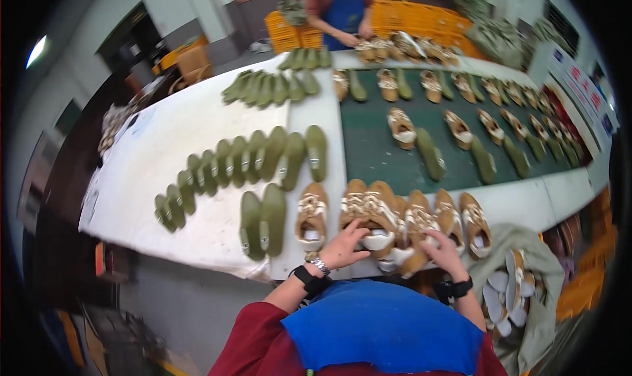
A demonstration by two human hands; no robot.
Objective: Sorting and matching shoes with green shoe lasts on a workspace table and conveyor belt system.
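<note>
Tan sneakers with white laces stand close together along the near edge of the table. My left hand (343,248) is open, its fingers apart over the heel end of one tan sneaker (380,208). Another sneaker (311,211) stands by itself to the left of that hand. My right hand (445,252) has its fingers apart at the side of a sneaker (418,218) in the middle of the group. Between my hands more sneakers overlap, some tilted, and partly hidden. A pair of green insole-shaped pieces (272,221) lies left of the lone sneaker.
Several green insoles (230,162) lie in a slanting row on the white table (164,129). A green mat (388,162) carries rows of sneakers, each beside an insole. Across the table a person (342,14) handles shoes. At my right, a sack (540,297) holds more footwear.
</note>
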